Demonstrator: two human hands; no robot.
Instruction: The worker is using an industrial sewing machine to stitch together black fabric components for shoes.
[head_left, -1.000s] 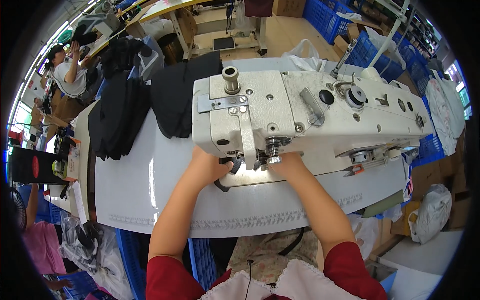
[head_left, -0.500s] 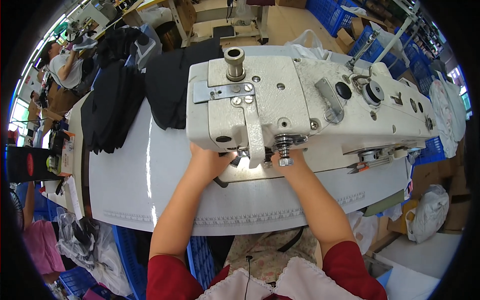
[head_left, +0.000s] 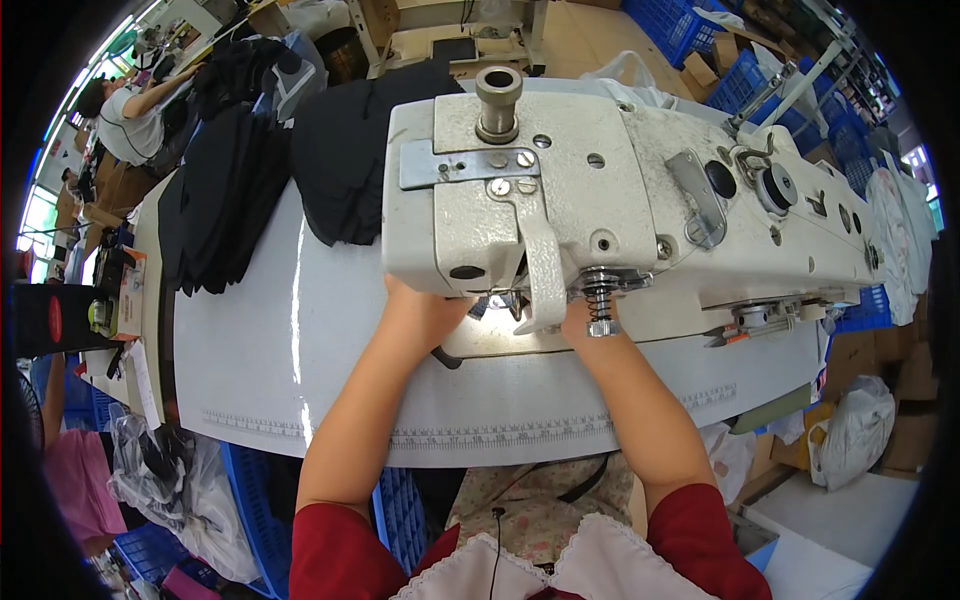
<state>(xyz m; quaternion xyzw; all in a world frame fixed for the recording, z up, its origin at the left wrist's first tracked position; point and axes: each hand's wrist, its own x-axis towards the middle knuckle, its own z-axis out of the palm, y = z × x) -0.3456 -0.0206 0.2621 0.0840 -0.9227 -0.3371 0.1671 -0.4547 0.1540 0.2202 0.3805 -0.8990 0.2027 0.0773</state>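
A white industrial sewing machine (head_left: 600, 180) stands across the table, its head right above my hands. My left hand (head_left: 425, 308) lies at the left of the lit needle area, its fingers mostly hidden beneath the machine head. A bit of dark cloth (head_left: 480, 308) shows beside it, near the presser foot. My right hand (head_left: 578, 318) is on the other side of the needle area, behind the tension spring (head_left: 599, 302), with its fingers out of sight. Whether either hand grips the cloth cannot be made out.
Stacks of black cut cloth pieces (head_left: 225, 200) lie at the left, with more black cloth (head_left: 350, 150) behind the machine head. A printed ruler (head_left: 500, 434) runs along the table's front edge. Blue crates (head_left: 665, 30) stand beyond. Another person (head_left: 130, 120) sits at the far left.
The whole view has shifted slightly, so the machine head appears larger and further right. Both hands stay by the needle area. The person at the far left has changed arm position.
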